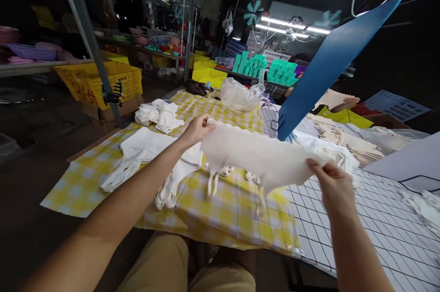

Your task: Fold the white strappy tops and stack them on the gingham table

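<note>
A white strappy top (256, 152) is stretched out sideways between my hands, with its thin straps hanging down and its edge wavy. My left hand (198, 128) pinches one upper corner; my right hand (332, 182) grips the opposite end between thumb and fingers. Below it lies the yellow checked cloth (220, 212) on the table. Close to my left forearm, a pile of white tops (147, 145) rests on the cloth, straps trailing toward me. Some straps of other white pieces show under the held top.
A blue divider board (330, 63) stands tilted ahead right, beside stacked white garments (316, 143). Beige garments (343, 138) lie beyond it, where another person's hand (351, 99) holds a beige piece. A clear plastic bag (240, 94), crumpled white cloth (160, 113) and yellow crate (99, 81) are farther back.
</note>
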Tool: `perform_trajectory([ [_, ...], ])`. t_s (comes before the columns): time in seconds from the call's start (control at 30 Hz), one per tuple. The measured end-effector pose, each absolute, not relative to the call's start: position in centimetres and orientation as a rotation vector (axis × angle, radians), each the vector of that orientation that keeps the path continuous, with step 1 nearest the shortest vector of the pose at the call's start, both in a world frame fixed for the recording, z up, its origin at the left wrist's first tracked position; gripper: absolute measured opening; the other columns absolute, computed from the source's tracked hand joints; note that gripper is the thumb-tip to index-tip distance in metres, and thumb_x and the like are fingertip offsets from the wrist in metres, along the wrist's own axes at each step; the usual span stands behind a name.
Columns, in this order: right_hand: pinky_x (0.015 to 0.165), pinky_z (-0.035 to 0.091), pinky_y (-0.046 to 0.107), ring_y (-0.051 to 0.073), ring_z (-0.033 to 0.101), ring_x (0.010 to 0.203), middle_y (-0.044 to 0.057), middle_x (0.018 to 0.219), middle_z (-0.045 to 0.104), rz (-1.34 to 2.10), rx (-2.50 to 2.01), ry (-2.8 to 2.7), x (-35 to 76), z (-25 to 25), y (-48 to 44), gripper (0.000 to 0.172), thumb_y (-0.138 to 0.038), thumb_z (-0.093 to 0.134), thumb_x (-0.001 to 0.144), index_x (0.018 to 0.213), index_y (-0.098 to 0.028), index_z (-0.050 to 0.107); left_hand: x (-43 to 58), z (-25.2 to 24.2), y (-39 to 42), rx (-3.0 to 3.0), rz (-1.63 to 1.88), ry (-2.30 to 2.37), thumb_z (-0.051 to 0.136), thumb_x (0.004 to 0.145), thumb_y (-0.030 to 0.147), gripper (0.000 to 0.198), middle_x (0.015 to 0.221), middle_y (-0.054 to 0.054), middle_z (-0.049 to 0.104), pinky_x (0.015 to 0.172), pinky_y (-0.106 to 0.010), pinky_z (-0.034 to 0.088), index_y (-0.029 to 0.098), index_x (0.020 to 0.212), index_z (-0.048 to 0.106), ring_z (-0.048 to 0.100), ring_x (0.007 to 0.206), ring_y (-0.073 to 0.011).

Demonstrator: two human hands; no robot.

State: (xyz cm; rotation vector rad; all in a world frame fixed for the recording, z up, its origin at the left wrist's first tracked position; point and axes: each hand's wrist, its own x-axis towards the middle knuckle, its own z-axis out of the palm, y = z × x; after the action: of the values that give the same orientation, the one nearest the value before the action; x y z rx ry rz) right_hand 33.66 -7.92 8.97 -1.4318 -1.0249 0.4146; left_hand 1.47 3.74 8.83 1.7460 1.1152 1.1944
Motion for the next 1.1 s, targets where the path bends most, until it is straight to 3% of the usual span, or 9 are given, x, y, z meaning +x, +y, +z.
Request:
perform_trajectory([
  [0.13, 0.077, 0.047, 0.034, 0.021, 0.059, 0.084, 0.005, 0.084, 0.065, 0.283, -1.426, -1.191, 34.4, 9.6, -9.9, 0.026, -0.044, 0.072, 0.061, 0.078, -0.025, 0.070, 0.3, 9.7, 1.4, 1.796, 1.298, 0.866, 0.051, 0.077, 0.026, 0.012, 0.083, -0.002, 0.063, 0.077, -0.025, 0.043, 0.017, 0.076, 0.043, 0.059, 0.084, -0.0142],
  [0.27, 0.079, 0.049, 0.038, 0.027, 0.059, 0.094, 0.008, 0.095, 0.065, 0.477, -1.573, -1.594, 35.5, 4.9, -13.6, 0.030, -0.051, 0.067, 0.065, 0.079, -0.025, 0.072, -1.7, 4.3, -3.5, 1.918, 1.078, 0.875, 0.048, 0.077, 0.017, 0.003, 0.102, -0.005, 0.067, 0.095, -0.035, 0.038, 0.018, 0.079, 0.046, 0.055, 0.109, -0.0184],
  [0.47, 0.092, 0.044, 0.043, 0.030, 0.056, 0.106, 0.011, 0.104, 0.066, 0.782, -1.683, -1.680, 36.1, -3.0, -18.2, 0.031, -0.052, 0.060, 0.070, 0.077, -0.024, 0.074, -3.5, -3.6, -9.4, 2.264, 0.549, 0.966, 0.037, 0.076, 0.004, 0.034, 0.107, -0.005, 0.066, 0.107, -0.040, 0.029, 0.019, 0.099, 0.057, 0.052, 0.115, -0.0180],
  [0.57, 0.098, 0.039, 0.045, 0.029, 0.050, 0.116, 0.011, 0.110, 0.064, 0.816, -1.686, -1.672, 35.9, -4.0, -19.3, 0.028, -0.048, 0.060, 0.071, 0.079, -0.025, 0.074, -3.7, -4.4, -10.5, 2.349, 0.497, 0.928, 0.034, 0.075, -0.001, 0.043, 0.096, -0.003, 0.068, 0.107, -0.038, 0.029, 0.019, 0.105, 0.057, 0.051, 0.117, -0.0164],
  [0.8, 0.099, 0.037, 0.045, 0.029, 0.046, 0.120, 0.012, 0.116, 0.061, 0.845, -1.726, -1.641, 35.6, -3.6, -19.7, 0.025, -0.044, 0.060, 0.071, 0.080, -0.024, 0.074, -3.6, -5.2, -10.2, 2.370, 0.554, 0.998, 0.038, 0.075, 0.001, 0.038, 0.118, -0.005, 0.062, 0.099, -0.033, 0.042, 0.019, 0.098, 0.064, 0.054, 0.114, -0.0161],
  [1.1, 0.095, 0.041, 0.043, 0.028, 0.052, 0.113, 0.012, 0.112, 0.063, 0.772, -1.723, -1.631, 35.7, -3.9, -19.6, 0.034, -0.052, 0.058, 0.072, 0.079, -0.023, 0.074, -2.7, -4.6, -9.6, 2.124, 0.632, 1.076, 0.036, 0.067, 0.000, 0.045, 0.104, 0.000, 0.069, 0.090, -0.027, 0.048, 0.022, 0.087, 0.070, 0.061, 0.104, -0.0141],
])
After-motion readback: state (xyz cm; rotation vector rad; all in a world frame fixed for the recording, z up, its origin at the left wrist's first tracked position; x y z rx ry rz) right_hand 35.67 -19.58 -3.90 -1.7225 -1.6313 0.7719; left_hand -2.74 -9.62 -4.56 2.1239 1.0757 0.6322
